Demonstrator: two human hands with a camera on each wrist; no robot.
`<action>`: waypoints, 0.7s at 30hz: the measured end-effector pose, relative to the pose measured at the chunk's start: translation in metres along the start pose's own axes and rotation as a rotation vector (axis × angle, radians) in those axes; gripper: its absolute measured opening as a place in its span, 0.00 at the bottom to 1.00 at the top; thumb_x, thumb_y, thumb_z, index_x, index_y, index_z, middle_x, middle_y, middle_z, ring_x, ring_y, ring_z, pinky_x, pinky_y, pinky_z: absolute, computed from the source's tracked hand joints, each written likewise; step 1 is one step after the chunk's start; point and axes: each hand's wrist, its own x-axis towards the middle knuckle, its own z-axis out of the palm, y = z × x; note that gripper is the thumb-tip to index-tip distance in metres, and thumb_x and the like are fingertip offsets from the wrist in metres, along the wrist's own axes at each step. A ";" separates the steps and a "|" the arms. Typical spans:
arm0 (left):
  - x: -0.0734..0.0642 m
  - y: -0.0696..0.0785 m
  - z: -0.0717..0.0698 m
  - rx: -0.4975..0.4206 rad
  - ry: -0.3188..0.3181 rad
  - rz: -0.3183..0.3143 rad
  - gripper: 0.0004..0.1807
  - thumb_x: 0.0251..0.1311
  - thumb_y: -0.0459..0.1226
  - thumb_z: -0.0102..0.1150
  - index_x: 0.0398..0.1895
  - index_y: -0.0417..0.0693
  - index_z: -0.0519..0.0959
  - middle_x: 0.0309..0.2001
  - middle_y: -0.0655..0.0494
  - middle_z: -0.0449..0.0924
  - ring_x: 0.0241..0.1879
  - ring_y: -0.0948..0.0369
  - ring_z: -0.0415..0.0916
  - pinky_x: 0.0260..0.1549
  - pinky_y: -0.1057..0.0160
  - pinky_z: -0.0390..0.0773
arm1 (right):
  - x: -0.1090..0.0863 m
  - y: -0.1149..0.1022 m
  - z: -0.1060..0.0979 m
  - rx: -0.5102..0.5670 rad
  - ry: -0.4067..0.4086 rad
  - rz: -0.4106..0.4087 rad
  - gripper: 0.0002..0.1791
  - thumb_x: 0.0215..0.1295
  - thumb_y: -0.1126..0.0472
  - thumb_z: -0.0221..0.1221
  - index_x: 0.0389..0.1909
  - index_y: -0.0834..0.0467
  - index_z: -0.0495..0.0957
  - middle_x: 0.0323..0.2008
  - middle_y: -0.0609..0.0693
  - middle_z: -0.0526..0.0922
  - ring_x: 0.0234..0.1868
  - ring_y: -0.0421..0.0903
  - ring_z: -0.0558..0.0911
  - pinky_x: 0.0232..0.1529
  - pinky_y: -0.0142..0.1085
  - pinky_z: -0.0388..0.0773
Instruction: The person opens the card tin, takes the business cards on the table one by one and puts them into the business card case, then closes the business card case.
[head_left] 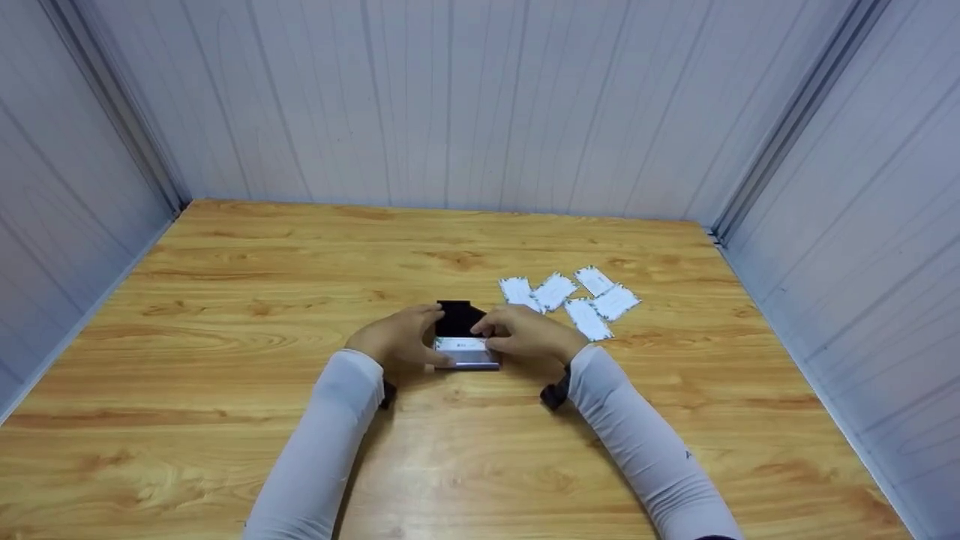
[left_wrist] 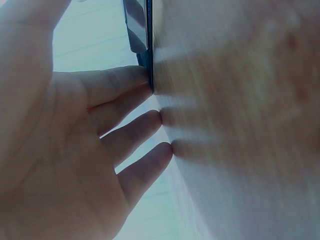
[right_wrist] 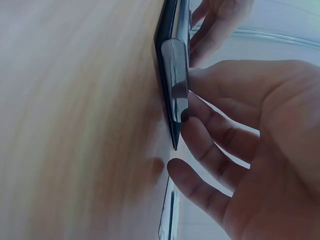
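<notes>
An open card case [head_left: 454, 321] lies on the table, its black lid folded back and its shiny metal half toward me. A white printed card [head_left: 460, 345] lies across the metal half. My left hand [head_left: 394, 336] holds the case at its left side, thumb at the near corner and forefinger at the far edge. In the left wrist view its other fingertips rest on the table. My right hand [head_left: 536, 334] pinches the card's right end, thumb and forefinger curled there. The right wrist view shows the metal case [right_wrist: 175, 75] edge-on, with its remaining fingers beside the lid.
Several white cards with patterned edges [head_left: 555, 291] lie scattered on the wooden table [head_left: 300, 255], beyond and to the right of my right hand. Pale panel walls [head_left: 450, 105] enclose the table at the back and both sides.
</notes>
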 end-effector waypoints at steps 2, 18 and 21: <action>0.000 0.000 0.001 -0.002 0.006 -0.004 0.56 0.55 0.61 0.69 0.80 0.48 0.53 0.79 0.50 0.49 0.77 0.49 0.47 0.71 0.45 0.55 | -0.001 0.001 -0.001 0.027 0.011 0.017 0.17 0.73 0.64 0.57 0.59 0.62 0.80 0.51 0.54 0.82 0.51 0.49 0.79 0.53 0.43 0.77; -0.002 0.001 0.001 -0.023 0.001 -0.008 0.55 0.56 0.60 0.69 0.81 0.50 0.53 0.80 0.52 0.47 0.77 0.50 0.46 0.71 0.45 0.54 | -0.041 0.045 -0.052 0.156 0.248 0.243 0.24 0.75 0.57 0.58 0.67 0.61 0.73 0.59 0.59 0.78 0.61 0.56 0.75 0.62 0.55 0.70; -0.002 0.001 0.001 -0.023 -0.002 -0.002 0.55 0.56 0.60 0.69 0.81 0.50 0.52 0.80 0.51 0.47 0.77 0.49 0.45 0.71 0.45 0.54 | -0.057 0.061 -0.062 0.187 0.302 0.327 0.26 0.74 0.57 0.59 0.69 0.62 0.71 0.61 0.62 0.77 0.63 0.59 0.72 0.64 0.56 0.68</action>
